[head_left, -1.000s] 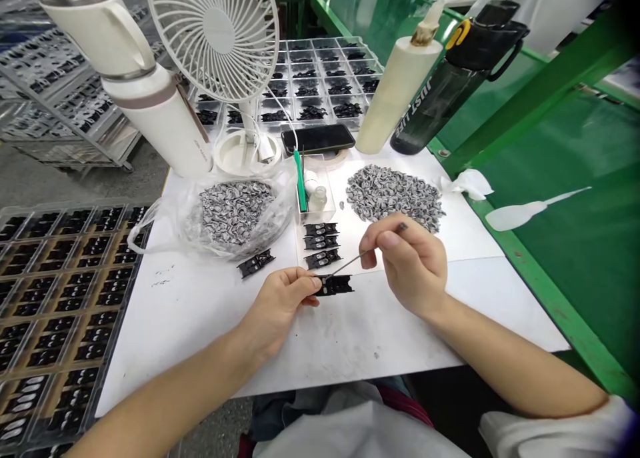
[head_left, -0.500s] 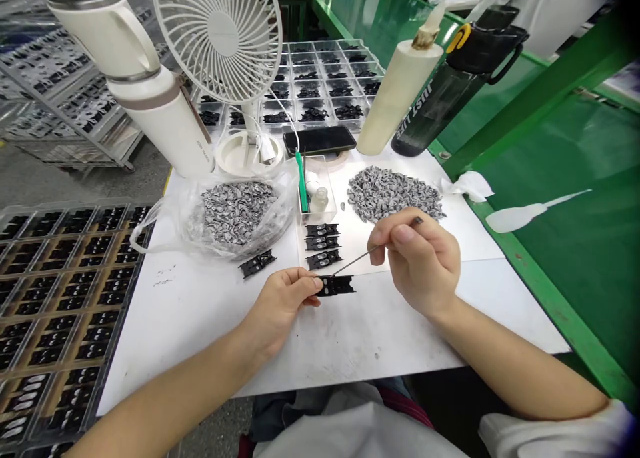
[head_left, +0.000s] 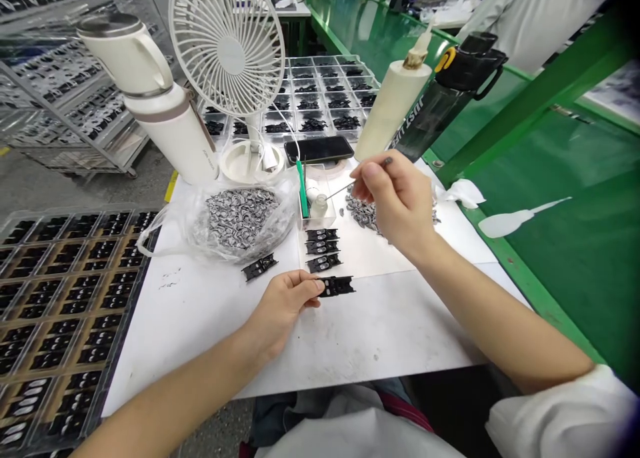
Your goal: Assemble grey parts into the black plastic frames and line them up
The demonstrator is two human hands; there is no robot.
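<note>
Between thumb and fingers, my left hand (head_left: 285, 305) pinches one end of a black plastic part (head_left: 340, 285) just above the white table. My right hand (head_left: 395, 195) is closed on a thin metal rod tool (head_left: 343, 189), whose tip is at the mouth of a small glass bottle (head_left: 319, 206). That bottle stands in a clear box (head_left: 327, 217) with a green-handled tool (head_left: 303, 188). Several similar black parts (head_left: 323, 247) lie in a column beyond my left hand, and another black part (head_left: 259, 267) lies to their left. Partly hidden behind my right hand is a pile of small grey pieces (head_left: 363, 211).
A plastic bag of grey pieces (head_left: 240, 218) sits at the left. Behind it stand a white flask (head_left: 175, 131) and a fan (head_left: 233, 55). A phone (head_left: 320, 149), a cream bottle (head_left: 393, 108) and a dark bottle (head_left: 443, 101) line the back. Trays (head_left: 70, 311) of black parts are at left.
My right hand has moved away from the black part, up and to the left, bringing the rod's tip to the glass bottle. My left hand keeps the part in nearly the same place.
</note>
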